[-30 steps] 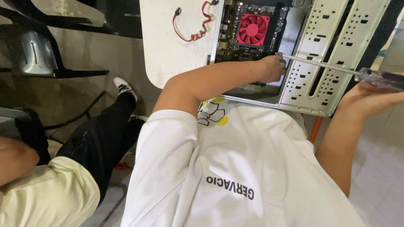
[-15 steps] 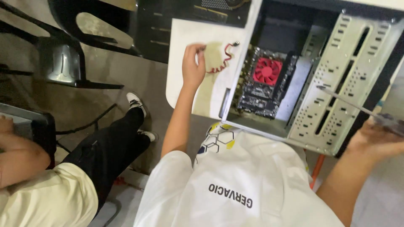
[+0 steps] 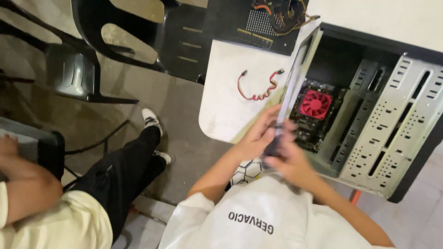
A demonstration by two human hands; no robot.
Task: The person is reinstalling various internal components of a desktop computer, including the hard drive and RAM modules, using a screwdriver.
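Two hands meet just in front of the open computer case: left hand and right hand both closed around a thin screwdriver, blurred. Red fan sits inside the case; red cable lies on the white bench left of it.

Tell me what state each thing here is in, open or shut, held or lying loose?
Computer case: side panel off, inside open to view.
Red fan: mounted on the board inside; spinning or not, cannot tell.
Red cable: lying loose on the white table.
Left hand and right hand: together around a blurred dark tool.
Black chair: unoccupied.
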